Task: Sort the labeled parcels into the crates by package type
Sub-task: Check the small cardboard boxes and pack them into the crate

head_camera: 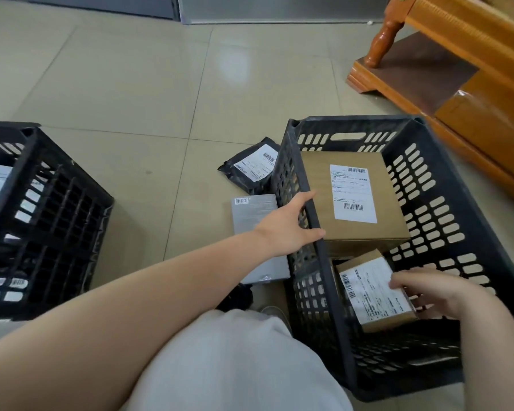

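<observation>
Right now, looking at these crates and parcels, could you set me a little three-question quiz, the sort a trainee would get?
1. True or false: the right crate holds two brown cardboard boxes.
2. Multiple choice: which parcel lies on the floor farthest from the person? A) the black poly bag B) the grey flat box C) the large box
3. Fill in: the right hand touches the ______ box, while the left hand holds that crate's near-left rim.

Key:
1. True
2. A
3. small
</observation>
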Tool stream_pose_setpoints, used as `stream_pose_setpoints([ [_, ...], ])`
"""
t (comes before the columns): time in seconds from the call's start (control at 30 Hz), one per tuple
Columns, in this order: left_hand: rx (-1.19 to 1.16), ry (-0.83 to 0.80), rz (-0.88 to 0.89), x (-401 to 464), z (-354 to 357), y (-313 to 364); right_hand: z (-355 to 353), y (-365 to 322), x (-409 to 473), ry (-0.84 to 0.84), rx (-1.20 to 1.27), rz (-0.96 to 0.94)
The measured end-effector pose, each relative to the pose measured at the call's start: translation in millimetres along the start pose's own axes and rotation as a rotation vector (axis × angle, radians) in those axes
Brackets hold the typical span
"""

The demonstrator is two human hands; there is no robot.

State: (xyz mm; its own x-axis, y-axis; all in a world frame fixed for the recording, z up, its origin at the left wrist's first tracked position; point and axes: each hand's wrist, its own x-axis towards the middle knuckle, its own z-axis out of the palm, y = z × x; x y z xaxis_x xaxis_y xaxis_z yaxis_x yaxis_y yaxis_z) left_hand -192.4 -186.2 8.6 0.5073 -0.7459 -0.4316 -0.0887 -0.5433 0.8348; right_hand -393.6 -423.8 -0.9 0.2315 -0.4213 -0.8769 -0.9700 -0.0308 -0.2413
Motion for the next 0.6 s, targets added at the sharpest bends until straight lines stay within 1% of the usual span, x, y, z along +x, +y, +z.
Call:
stream_pose_setpoints([
  [0.1, -0.011, -0.011, 0.007, 3, 2, -1, 11, -3, 15, 0.080, 0.001, 0.050],
  [0.2, 0.009, -0.009, 0.010, 5, 1, -2, 28, -4, 28, 0.082, 0.033, 0.080],
  [0.27, 0.025, -0.005, 0.014, 5, 1, -3, 40, 1, 38, 0.070, 0.100, 0.106],
  [0.33, 0.068, 0.004, 0.021, 2, 0, -1, 49, 10, 49, 0.064, 0.211, 0.102],
  [0.43, 0.155, 0.013, 0.016, -2, 0, 3, 54, 25, 60, 0.106, 0.358, 0.077],
  [0.5, 0.176, 0.020, 0.011, -1, -1, 3, 57, 27, 65, 0.156, 0.388, 0.051],
  [0.6, 0.181, 0.026, 0.015, -1, -1, 2, 61, 24, 76, 0.215, 0.366, 0.012],
])
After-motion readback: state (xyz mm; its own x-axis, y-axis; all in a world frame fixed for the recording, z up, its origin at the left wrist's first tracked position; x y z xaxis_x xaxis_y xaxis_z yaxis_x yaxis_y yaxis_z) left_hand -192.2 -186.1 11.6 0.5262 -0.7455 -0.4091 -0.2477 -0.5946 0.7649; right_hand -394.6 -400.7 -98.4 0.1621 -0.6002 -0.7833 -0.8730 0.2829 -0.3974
